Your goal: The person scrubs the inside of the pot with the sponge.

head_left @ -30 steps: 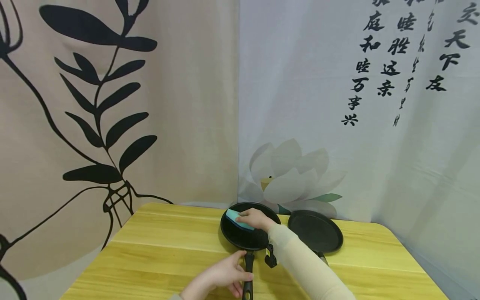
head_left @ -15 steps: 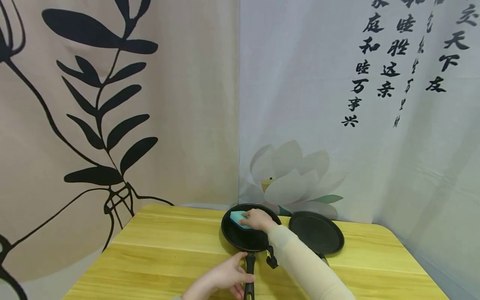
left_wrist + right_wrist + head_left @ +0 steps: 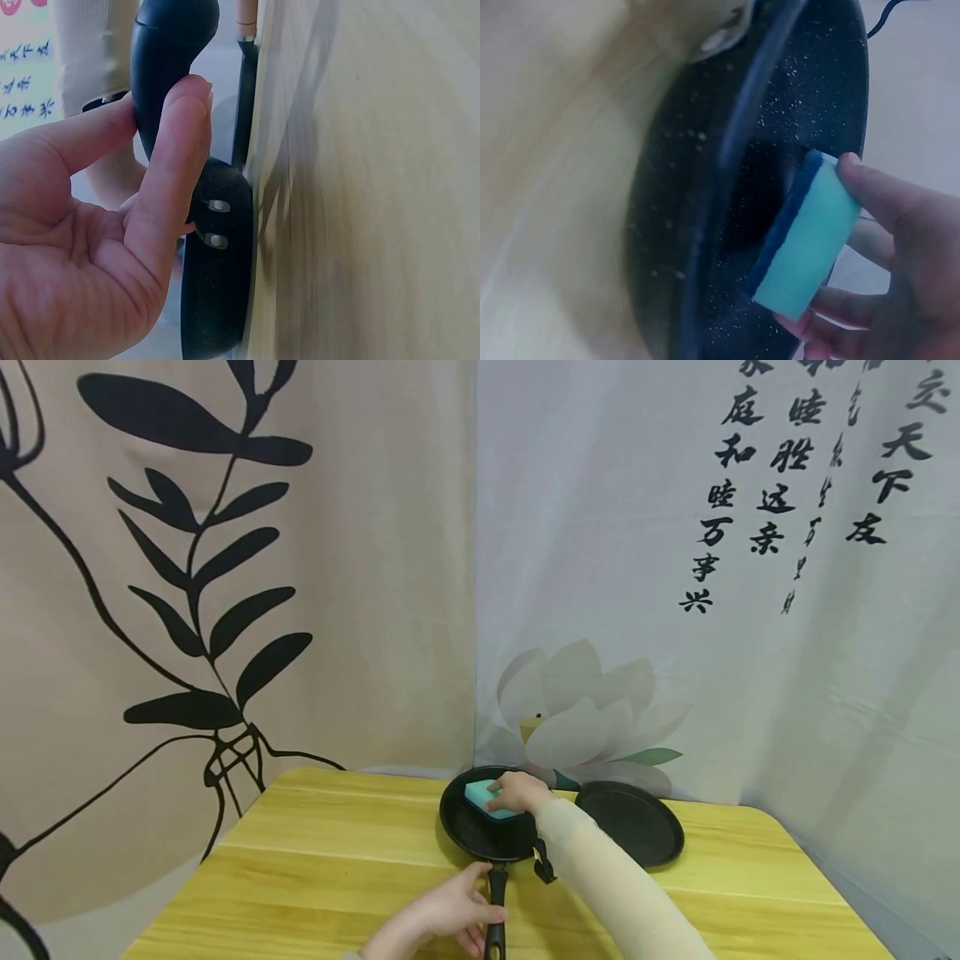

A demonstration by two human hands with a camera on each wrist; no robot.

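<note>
A black frying pan [image 3: 480, 835] lies on the yellow wooden table [image 3: 322, 877], its handle [image 3: 496, 914] pointing toward me. My left hand [image 3: 442, 918] grips that handle [image 3: 169, 67], fingers and thumb wrapped round it. My right hand [image 3: 521, 792] holds a teal sponge [image 3: 483, 799] with a dark blue scouring side against the far inside of the pan. In the right wrist view the sponge [image 3: 806, 236] is pinched between thumb and fingers, its blue face on the speckled pan surface [image 3: 727, 225].
A second flat black pan [image 3: 633, 831] lies to the right of the first, close to the printed cloth backdrop. A small black hanging loop [image 3: 543, 867] lies beside the handle base. Bare tabletop spreads to the left and front right.
My right hand has slid the sponge toward the pan's far rim and slightly right. The left hand stays on the handle.
</note>
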